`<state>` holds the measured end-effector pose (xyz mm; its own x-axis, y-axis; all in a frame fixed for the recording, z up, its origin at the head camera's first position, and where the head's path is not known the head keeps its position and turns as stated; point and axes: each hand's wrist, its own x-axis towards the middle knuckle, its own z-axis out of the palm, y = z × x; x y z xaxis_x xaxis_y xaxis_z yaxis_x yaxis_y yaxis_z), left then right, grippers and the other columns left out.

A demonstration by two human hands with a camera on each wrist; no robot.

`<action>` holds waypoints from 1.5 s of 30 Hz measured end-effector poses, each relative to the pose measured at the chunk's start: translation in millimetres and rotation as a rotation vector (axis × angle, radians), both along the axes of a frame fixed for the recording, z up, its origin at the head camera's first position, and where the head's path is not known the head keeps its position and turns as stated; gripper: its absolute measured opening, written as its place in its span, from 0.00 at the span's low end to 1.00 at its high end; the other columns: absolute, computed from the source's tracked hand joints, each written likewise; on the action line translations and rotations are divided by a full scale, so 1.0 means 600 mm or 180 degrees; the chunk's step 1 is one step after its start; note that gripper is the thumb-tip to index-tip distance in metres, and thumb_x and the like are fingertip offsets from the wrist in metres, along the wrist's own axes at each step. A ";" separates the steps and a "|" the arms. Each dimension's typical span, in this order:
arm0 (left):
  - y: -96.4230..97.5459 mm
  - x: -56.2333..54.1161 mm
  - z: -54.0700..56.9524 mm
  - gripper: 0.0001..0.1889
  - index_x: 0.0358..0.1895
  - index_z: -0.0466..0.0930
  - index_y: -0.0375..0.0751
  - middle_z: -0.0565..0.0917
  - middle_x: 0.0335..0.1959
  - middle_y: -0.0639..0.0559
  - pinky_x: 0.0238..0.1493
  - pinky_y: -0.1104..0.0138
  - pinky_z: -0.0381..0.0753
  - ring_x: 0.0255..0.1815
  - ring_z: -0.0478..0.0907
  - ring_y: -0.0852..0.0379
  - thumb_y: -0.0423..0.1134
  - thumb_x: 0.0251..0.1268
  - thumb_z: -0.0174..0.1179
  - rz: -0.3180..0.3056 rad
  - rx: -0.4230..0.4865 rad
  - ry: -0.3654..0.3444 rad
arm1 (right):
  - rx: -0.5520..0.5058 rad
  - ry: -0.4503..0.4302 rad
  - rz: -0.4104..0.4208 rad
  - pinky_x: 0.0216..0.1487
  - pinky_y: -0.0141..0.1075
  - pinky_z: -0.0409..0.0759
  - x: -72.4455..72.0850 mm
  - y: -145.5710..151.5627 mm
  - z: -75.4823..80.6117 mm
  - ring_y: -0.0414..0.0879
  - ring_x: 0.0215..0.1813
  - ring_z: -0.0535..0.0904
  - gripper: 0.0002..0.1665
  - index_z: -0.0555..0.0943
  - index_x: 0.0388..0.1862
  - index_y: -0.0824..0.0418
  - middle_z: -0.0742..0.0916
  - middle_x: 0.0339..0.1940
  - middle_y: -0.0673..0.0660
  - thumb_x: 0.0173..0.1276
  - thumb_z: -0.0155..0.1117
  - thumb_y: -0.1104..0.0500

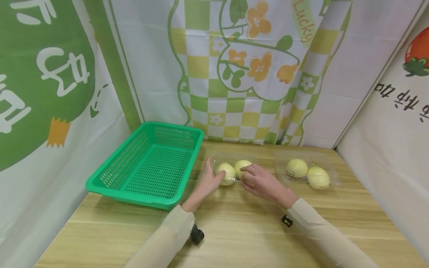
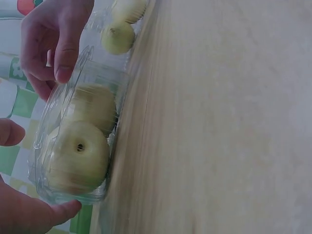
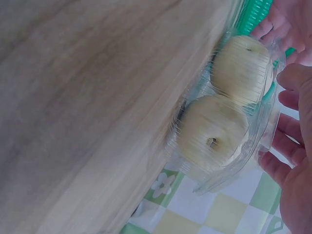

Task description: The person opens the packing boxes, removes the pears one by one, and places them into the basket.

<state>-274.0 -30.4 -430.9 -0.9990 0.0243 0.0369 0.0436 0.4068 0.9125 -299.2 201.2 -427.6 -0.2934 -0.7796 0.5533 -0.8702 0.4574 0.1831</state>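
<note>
Two pale yellow pears [image 1: 226,174] sit side by side in a clear plastic box [image 2: 80,192] on the table, seen through its ribbed wall. My left hand [image 1: 211,180] is at the box's left end, thumb and fingers spread around the corner, one fingertip touching its end in the left wrist view. At the right part of the rim, my right hand [image 1: 263,184] has bent fingers and pinches the plastic edge with its thumb [image 2: 63,73]. A second clear box [image 1: 281,169] with two more pears [image 1: 318,177] stands to the right of that hand.
A green perforated plastic basket [image 1: 187,178] stands on the left of the wooden table [image 1: 241,238]. Behind the boxes hangs a checked green and yellow curtain [image 1: 231,115]. Printed cloth panels [image 1: 57,141] close off both sides.
</note>
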 end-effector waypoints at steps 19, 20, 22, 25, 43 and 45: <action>-0.005 0.003 -0.016 0.61 0.79 0.33 0.35 0.50 0.77 0.26 0.72 0.39 0.61 0.76 0.54 0.30 0.54 0.56 0.71 -0.0338 -0.0186 -0.0151 | 0.0179 0.0247 -0.0108 0.49 0.40 0.85 0.006 -0.008 -0.006 0.50 0.48 0.83 0.10 0.80 0.33 0.56 0.87 0.46 0.58 0.56 0.73 0.61; -0.005 0.003 -0.016 0.62 0.79 0.33 0.34 0.50 0.77 0.26 0.72 0.39 0.61 0.76 0.54 0.30 0.54 0.56 0.71 -0.0356 -0.0212 -0.0145 | 0.0185 0.0254 -0.0113 0.49 0.40 0.85 0.006 -0.008 -0.006 0.50 0.48 0.83 0.10 0.80 0.34 0.56 0.87 0.46 0.58 0.56 0.73 0.61; -0.005 0.002 -0.018 0.61 0.79 0.33 0.32 0.52 0.76 0.25 0.73 0.40 0.61 0.76 0.54 0.30 0.54 0.57 0.70 -0.0375 -0.0251 -0.0126 | 0.0189 0.0250 -0.0113 0.49 0.40 0.85 0.007 -0.007 -0.006 0.50 0.48 0.83 0.09 0.80 0.34 0.56 0.87 0.45 0.58 0.57 0.73 0.61; -0.005 0.001 -0.020 0.61 0.78 0.33 0.31 0.53 0.76 0.25 0.73 0.41 0.61 0.76 0.55 0.31 0.54 0.58 0.70 -0.0389 -0.0281 -0.0135 | 0.0189 0.0258 -0.0116 0.48 0.39 0.85 0.008 -0.007 -0.006 0.50 0.47 0.83 0.09 0.81 0.35 0.57 0.88 0.45 0.57 0.57 0.72 0.61; -0.002 0.000 -0.023 0.58 0.79 0.30 0.33 0.60 0.73 0.25 0.72 0.44 0.65 0.74 0.61 0.34 0.51 0.62 0.66 -0.0493 -0.0195 -0.0164 | 0.0435 0.0285 -0.0444 0.43 0.39 0.82 0.013 -0.020 -0.005 0.50 0.45 0.80 0.09 0.78 0.38 0.59 0.85 0.46 0.55 0.57 0.63 0.63; -0.003 -0.001 -0.023 0.58 0.79 0.30 0.33 0.61 0.73 0.24 0.71 0.44 0.66 0.74 0.62 0.34 0.51 0.63 0.66 -0.0491 -0.0201 -0.0176 | 0.0429 0.0308 -0.0460 0.43 0.39 0.82 0.014 -0.021 -0.005 0.50 0.45 0.80 0.09 0.78 0.38 0.59 0.85 0.46 0.56 0.57 0.63 0.62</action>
<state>-274.4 -32.1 -444.6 -0.9837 0.1779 -0.0244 0.0604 0.4559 0.8880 -291.0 188.8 -430.8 -0.3580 -0.8021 0.4780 -0.7728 0.5418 0.3305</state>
